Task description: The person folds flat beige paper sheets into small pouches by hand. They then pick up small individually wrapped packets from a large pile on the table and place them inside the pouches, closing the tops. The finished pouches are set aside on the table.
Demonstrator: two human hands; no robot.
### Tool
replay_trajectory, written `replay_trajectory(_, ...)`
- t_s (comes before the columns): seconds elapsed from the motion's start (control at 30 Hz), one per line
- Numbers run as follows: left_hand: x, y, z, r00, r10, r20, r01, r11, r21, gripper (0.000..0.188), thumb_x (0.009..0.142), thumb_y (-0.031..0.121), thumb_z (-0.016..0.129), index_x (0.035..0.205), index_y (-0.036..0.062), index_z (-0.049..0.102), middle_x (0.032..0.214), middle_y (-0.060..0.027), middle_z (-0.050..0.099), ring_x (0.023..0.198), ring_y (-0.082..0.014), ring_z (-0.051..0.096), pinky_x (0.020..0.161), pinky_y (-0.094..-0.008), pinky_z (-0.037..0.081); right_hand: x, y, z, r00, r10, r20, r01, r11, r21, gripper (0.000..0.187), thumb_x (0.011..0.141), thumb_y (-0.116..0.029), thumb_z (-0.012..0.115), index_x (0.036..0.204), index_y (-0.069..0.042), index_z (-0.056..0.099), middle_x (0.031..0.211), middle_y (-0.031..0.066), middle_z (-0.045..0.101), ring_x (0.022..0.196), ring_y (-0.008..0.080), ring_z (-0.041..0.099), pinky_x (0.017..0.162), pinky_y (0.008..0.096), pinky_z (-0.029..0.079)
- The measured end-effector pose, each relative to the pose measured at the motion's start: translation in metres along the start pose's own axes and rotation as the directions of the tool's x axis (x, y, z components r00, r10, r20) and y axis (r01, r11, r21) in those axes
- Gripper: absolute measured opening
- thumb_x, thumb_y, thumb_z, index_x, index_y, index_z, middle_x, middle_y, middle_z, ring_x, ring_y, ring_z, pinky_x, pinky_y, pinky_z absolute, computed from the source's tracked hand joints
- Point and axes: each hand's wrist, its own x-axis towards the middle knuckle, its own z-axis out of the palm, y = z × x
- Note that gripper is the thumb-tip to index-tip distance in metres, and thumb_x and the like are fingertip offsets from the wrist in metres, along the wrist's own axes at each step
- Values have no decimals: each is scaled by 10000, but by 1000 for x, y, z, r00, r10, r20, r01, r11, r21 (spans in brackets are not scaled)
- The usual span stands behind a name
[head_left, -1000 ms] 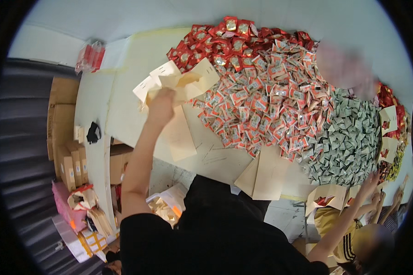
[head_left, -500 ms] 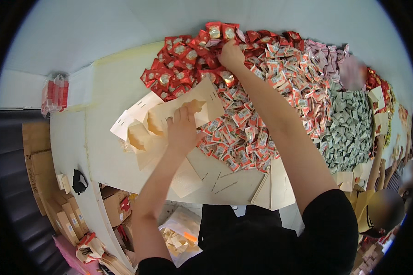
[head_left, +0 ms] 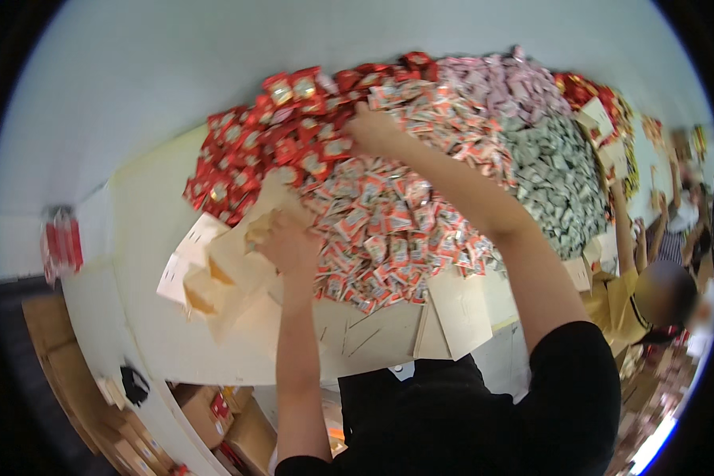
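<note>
Kraft paper bags (head_left: 254, 206) with open mouths lie fanned out at the left of the piles. My left hand (head_left: 290, 244) is on the top bag, its fingers curled at the bag's mouth. My right hand (head_left: 374, 133) reaches over to the red packets (head_left: 238, 147), at their border with the orange-and-white sachets (head_left: 389, 218). Its fingers are bent down among the packets, and whatever they hold is hidden. Both hands look slightly blurred.
Lilac packets (head_left: 496, 83) and grey-green sachets (head_left: 555, 174) are heaped to the right. Flat paper bags (head_left: 460, 313) lie at the table's front edge. A person in yellow (head_left: 617, 305) works at the right. Cardboard boxes (head_left: 246, 432) stand below the table.
The view has shifted, moving the scene leftward. My right hand has come nearer from the far red packets to the border with the orange-and-white sachets. My left hand stays at the top bag.
</note>
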Motion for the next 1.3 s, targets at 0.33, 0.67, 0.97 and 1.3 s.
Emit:
replay_trajectory(0.33, -43, -37, -26, 914, 284, -289, -368, 882, -296, 456, 812, 116, 578, 1250, 16, 501, 1114, -138, 604, 971, -295, 565, 1056, -523, 284, -95, 106, -40, 970, 240, -32, 139, -442, 886, 173, 824, 16, 625, 971, -21, 540, 999, 172, 654, 800, 227, 679, 650, 361, 579)
replay_trajectory(0.67, -90, 4, -56, 752, 431, -499, -627, 702, -338, 422, 791, 2, 559, 1207, -53, 519, 1157, -156, 597, 959, -328, 564, 1067, -581, 272, -43, 267, -10, 611, 771, -180, -685, 629, 367, 261, 828, -200, 578, 1006, -46, 689, 1115, 160, 657, 1011, 315, 649, 846, 426, 525)
replay_trajectory(0.97, -105, 44, -114, 618, 693, -371, -786, 551, -279, 399, 774, 13, 579, 1168, -40, 552, 1155, -169, 612, 958, -315, 573, 939, -494, 369, -152, 296, -43, 647, 717, -262, -123, 437, 891, 351, 705, -178, 710, 1029, -100, 599, 782, 74, 632, 664, 146, 601, 501, 294, 482)
replay_trajectory(1.3, -136, 117, -144, 349, 884, -311, -927, 277, -253, 272, 777, 108, 623, 1046, 76, 646, 1092, -38, 648, 965, -158, 596, 990, -558, 304, -271, 343, -29, 853, 473, -220, -500, 861, -89, 272, 769, -238, 656, 1040, -243, 678, 806, 85, 659, 789, 294, 643, 671, 434, 495)
